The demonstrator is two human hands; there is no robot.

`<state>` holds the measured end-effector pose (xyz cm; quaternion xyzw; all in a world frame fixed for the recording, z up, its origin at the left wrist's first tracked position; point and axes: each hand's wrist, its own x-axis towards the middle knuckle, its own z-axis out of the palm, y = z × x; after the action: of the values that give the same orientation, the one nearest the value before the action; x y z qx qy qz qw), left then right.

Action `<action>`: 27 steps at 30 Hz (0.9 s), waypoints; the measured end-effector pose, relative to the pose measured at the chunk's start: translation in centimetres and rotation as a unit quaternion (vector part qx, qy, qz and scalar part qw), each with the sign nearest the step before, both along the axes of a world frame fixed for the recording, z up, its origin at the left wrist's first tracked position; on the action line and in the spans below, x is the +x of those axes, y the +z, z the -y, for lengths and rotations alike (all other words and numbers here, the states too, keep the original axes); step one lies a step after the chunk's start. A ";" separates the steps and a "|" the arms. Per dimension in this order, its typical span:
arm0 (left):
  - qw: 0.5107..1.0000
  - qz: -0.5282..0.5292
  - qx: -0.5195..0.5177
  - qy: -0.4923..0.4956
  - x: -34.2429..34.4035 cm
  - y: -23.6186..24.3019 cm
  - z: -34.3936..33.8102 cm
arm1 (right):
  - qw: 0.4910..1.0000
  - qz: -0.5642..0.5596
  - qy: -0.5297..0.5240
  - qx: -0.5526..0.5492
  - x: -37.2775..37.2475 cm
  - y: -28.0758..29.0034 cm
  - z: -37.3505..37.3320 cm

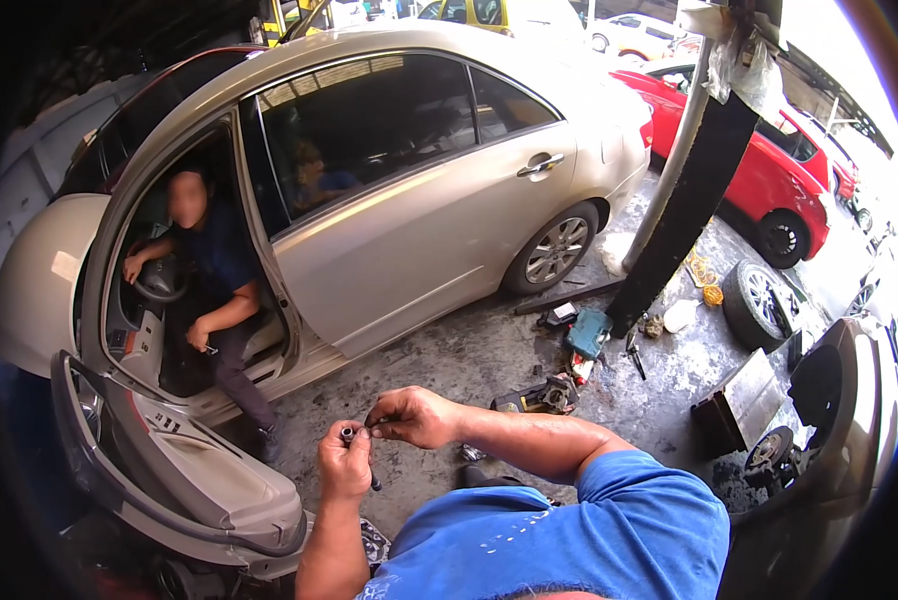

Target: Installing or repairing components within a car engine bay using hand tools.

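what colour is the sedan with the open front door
The sedan is light metallic beige, close to champagne; the head view shows it best.

On inspection, we find the left hand (pixel 343 465) covering the middle of a dark tool (pixel 348 435); we cannot confirm that the ring-like end above and the shaft (pixel 376 484) below form one piece. What the right hand (pixel 412 417) pinches is hidden from us. We record the seated person's face (pixel 187 198) as blurred, and the object (pixel 211 350) in that person's lower hand as too small to identify. We note the red car (pixel 799 190) partly hidden behind the black post (pixel 684 205), the yellow vehicle (pixel 484 13) cut off by the upper edge, and the beige car (pixel 419 255)'s rear cabin obscured by dark glass (pixel 379 120)
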<state>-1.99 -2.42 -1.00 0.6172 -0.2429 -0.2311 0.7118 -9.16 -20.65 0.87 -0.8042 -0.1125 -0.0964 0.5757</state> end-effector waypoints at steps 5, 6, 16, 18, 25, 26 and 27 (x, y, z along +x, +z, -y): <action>0.999 0.029 0.026 -0.005 0.2 -0.1 -0.1 | 0.997 -0.015 -0.039 0.071 -0.2 -0.6 -0.7; 0.999 0.031 0.026 -0.010 0.1 0.0 -0.1 | 0.997 -0.014 -0.038 0.071 -0.1 -0.6 -0.7; 0.986 0.144 0.072 0.049 0.7 -0.6 -0.6 | 0.988 -0.090 -0.010 0.128 0.4 -1.3 -1.2; 0.984 0.155 0.081 0.027 0.6 0.5 -0.2 | 0.984 -0.131 -0.024 0.117 0.2 -0.9 -0.9; 0.997 -0.035 0.019 -0.060 1.4 0.3 -1.7 | 0.982 -0.118 0.030 0.148 1.4 -1.1 -0.7; 0.994 -0.084 -0.010 -0.074 1.5 0.2 -1.9 | 0.976 -0.124 0.053 0.173 1.6 -0.9 -0.6; 0.995 -0.070 0.009 -0.073 1.4 0.2 -2.1 | 0.968 -0.136 0.074 0.198 1.6 -0.7 -0.6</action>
<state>-0.62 -0.34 -0.79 0.5865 -0.2349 -0.3271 0.7028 -7.51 -20.10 0.17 -0.6694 -0.0710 0.0364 0.7386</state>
